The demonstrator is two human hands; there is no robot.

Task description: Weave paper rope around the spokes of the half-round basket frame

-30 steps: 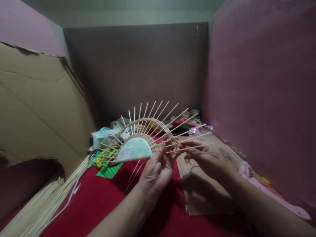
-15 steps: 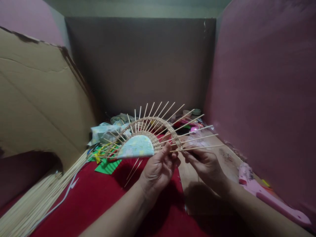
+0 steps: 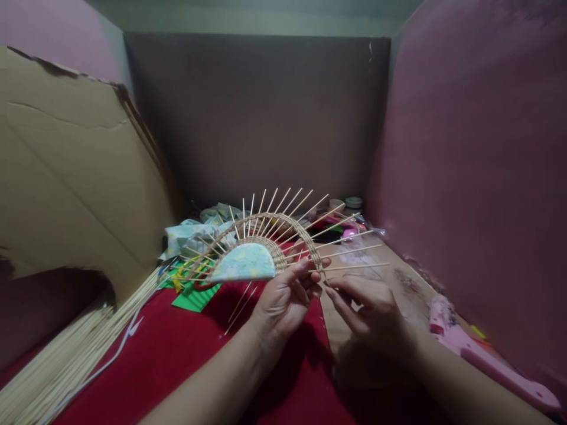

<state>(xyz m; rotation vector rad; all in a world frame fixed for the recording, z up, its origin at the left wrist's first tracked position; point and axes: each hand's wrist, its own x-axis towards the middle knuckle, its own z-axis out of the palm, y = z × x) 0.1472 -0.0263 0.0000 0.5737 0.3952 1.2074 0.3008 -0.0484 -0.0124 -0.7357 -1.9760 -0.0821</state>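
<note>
Red cloth (image 3: 186, 366) is covering the work surface, w/ a brown board (image 3: 414, 301) lying at R. A dark brown wall (image 3: 266, 118) is standing at the back, a pink wall (image 3: 460, 165) is rising at R, & a big torn cardboard sheet (image 3: 80, 165) is standing at L. A bundle of thin sticks (image 3: 62, 366) is lying at L, w/ a white cord (image 3: 117, 366) running beside it. 2 small tubs (image 3: 353, 203) are sitting far back; can't tell what they're holding. Clear plastic (image 3: 361, 255) is lying nearer, & a pink tool (image 3: 500, 369) is resting by the R wall. Pale print cloth (image 3: 186, 236) is bunching up at back L, behind green paper (image 3: 195, 299).

The woven fan (image 3: 245, 264) is being held over the red cloth, mid view, its sticks poking up & out. L hand (image 3: 286, 298) is pinching its R end btwn thumb & fingers. R hand (image 3: 367, 304) is pinching a thin strand (image 3: 326, 283) at the end of the fan's curved band (image 3: 309, 238).
</note>
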